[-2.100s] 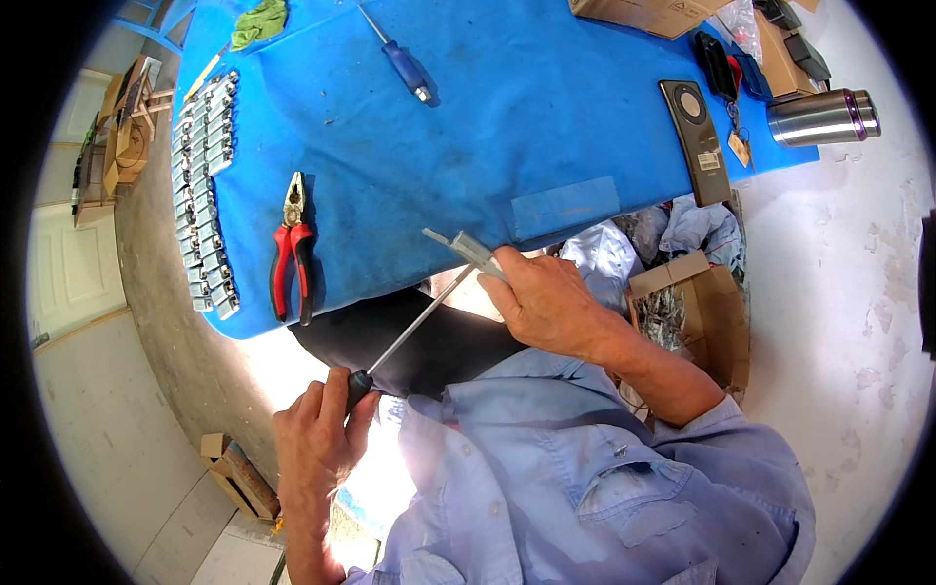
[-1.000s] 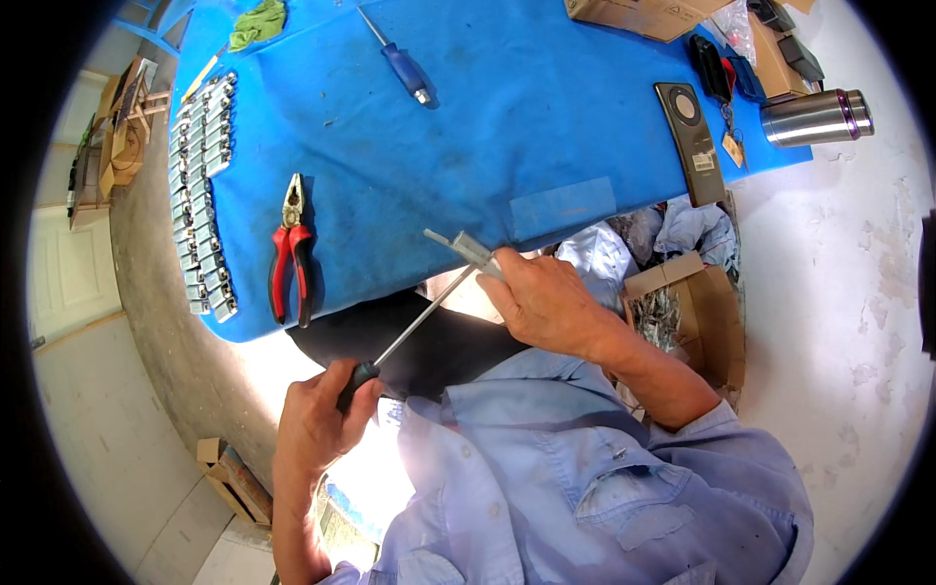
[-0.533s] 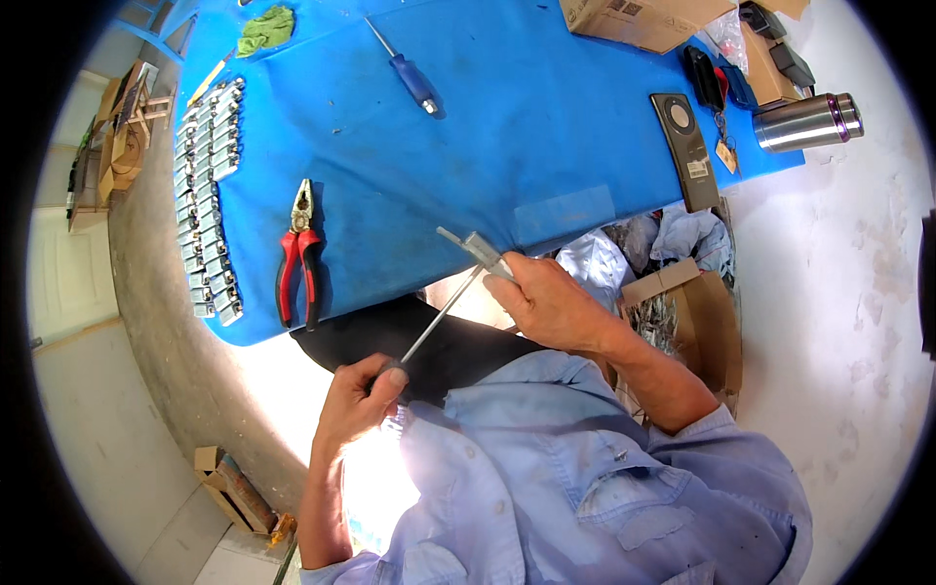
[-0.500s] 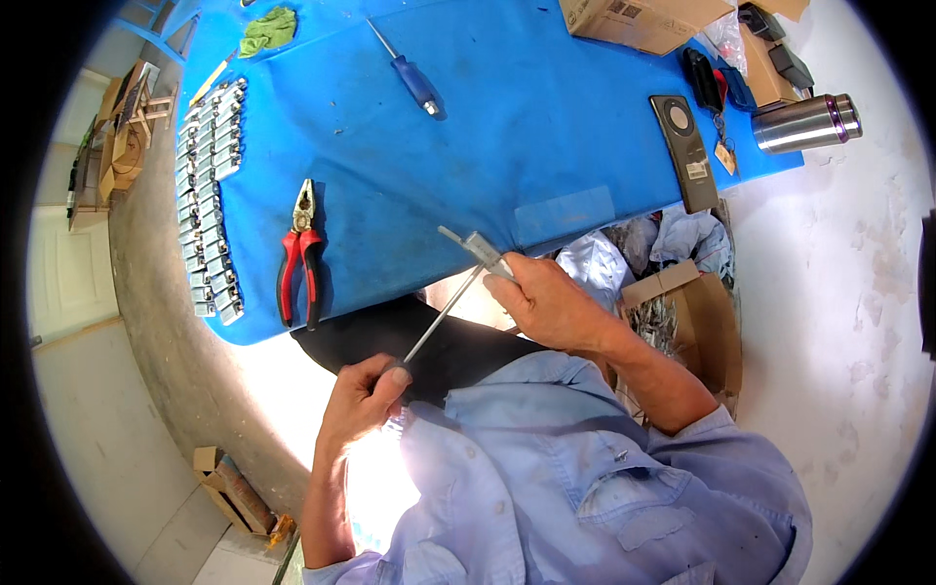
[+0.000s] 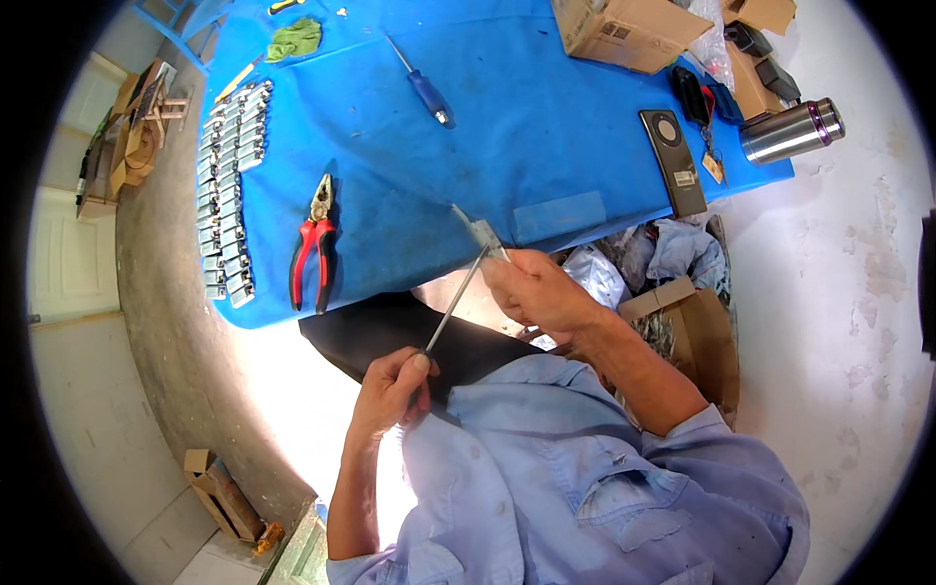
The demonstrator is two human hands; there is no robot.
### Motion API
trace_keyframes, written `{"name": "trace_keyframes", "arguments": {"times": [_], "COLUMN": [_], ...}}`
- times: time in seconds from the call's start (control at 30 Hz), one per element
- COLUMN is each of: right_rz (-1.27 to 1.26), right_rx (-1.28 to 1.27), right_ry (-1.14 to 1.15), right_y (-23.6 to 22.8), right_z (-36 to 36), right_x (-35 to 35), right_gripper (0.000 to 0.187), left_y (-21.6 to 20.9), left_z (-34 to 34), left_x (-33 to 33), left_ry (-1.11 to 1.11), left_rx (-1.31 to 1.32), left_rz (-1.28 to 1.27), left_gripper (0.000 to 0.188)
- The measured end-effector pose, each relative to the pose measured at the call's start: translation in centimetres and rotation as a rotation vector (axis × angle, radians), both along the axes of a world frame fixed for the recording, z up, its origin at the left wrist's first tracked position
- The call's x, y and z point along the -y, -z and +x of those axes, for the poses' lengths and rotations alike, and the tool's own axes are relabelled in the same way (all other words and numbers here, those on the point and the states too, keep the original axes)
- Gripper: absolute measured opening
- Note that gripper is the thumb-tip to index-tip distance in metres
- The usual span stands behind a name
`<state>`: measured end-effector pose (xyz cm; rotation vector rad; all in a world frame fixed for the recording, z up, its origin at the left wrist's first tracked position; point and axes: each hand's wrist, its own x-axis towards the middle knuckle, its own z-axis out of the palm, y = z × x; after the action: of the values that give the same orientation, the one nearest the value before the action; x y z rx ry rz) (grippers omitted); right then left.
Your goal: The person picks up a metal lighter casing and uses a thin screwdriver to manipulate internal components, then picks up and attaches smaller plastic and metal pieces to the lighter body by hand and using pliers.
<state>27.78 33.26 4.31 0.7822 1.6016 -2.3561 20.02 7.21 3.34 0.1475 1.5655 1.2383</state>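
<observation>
My left hand (image 5: pixel 393 388) is closed around the handle of a screwdriver, its thin metal shaft (image 5: pixel 455 303) slanting up and to the right. The fingers hide most of the handle. My right hand (image 5: pixel 542 294) grips a small light-grey metal fitting (image 5: pixel 485 234) with a thin prong sticking out at its far end. At the fitting, the shaft's tip meets its near side; whether it sits inside a slot I cannot tell. Both hands are in front of the table's near edge, above my lap. Red-and-black pliers (image 5: pixel 315 255) lie on the blue table (image 5: pixel 409 185), left of the hands.
Several similar metal fittings (image 5: pixel 231 185) stand in rows along the table's left edge. Farther back lie a blue-handled screwdriver (image 5: pixel 427 96) and a green cloth (image 5: pixel 294 39). At the right are a phone (image 5: pixel 673 161), a steel flask (image 5: pixel 792 132) and cardboard boxes (image 5: pixel 624 34). An open carton (image 5: pixel 704 341) is below.
The view has turned slightly. My left hand has come a little right with the screwdriver, whose shaft is steeper. The fitting in my right hand has tilted, its prong pointing farther up.
</observation>
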Motion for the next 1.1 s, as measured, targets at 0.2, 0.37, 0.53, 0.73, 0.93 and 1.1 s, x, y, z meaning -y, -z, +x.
{"name": "trace_keyframes", "arguments": {"times": [0.2,0.37,0.53,0.73,0.93,1.1], "right_rz": [-0.063,0.046,-0.061,-0.43,-0.147,-0.068], "right_rx": [0.087,0.036,-0.034,-0.118,-0.177,-0.173], "right_ry": [0.046,-0.011,0.028,0.084,0.143,0.321], "right_y": [-0.4,-0.9,-0.1,-1.0,-0.9,-0.7], "right_z": [0.7,1.4,2.0,2.5,2.2,2.0], "right_x": [0.1,0.6,1.0,-0.5,-1.5,-0.6], "right_gripper": [0.039,0.042,0.036,0.032,0.023,0.023], "left_y": [-1.7,-3.0,-4.7,-6.9,-7.0,-6.1], "left_z": [0.4,1.2,1.9,0.9,1.4,3.5], "left_x": [1.2,3.1,3.7,4.9,5.5,4.7], "left_ry": [-0.031,-0.051,-0.043,-0.138,-0.191,-0.186], "left_rx": [-0.124,-0.329,-0.535,-0.74,-0.706,-0.662], "left_rz": [-0.058,-0.123,-0.147,-0.083,-0.082,-0.127], "left_gripper": [0.036,0.03,0.034,0.029,0.025,0.031]}}
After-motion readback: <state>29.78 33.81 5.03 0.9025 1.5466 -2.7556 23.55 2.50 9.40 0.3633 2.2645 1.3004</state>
